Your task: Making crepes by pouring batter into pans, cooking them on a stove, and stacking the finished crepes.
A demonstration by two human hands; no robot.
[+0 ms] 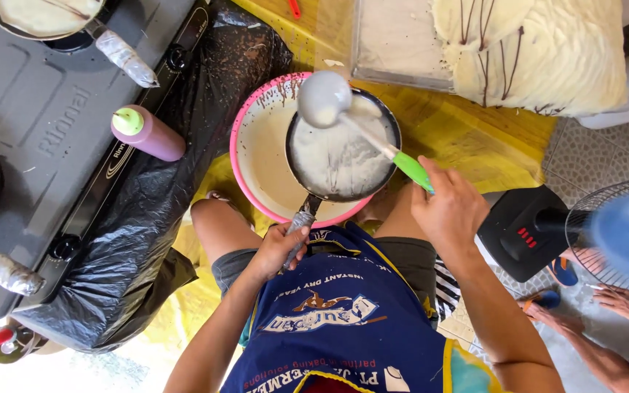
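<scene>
Your left hand is wrapped around the handle of the frying pan, batter-coated, held over the pink basin. Your right hand pinches the ladle by its green handle, bowl above the pan.

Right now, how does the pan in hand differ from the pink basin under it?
The pan is dark, smaller, long-handled and held by the left hand; the pink basin is wider and handleless, below the pan. The pan has a thin white coating; the basin holds pooled cream batter. Both are round.
</scene>
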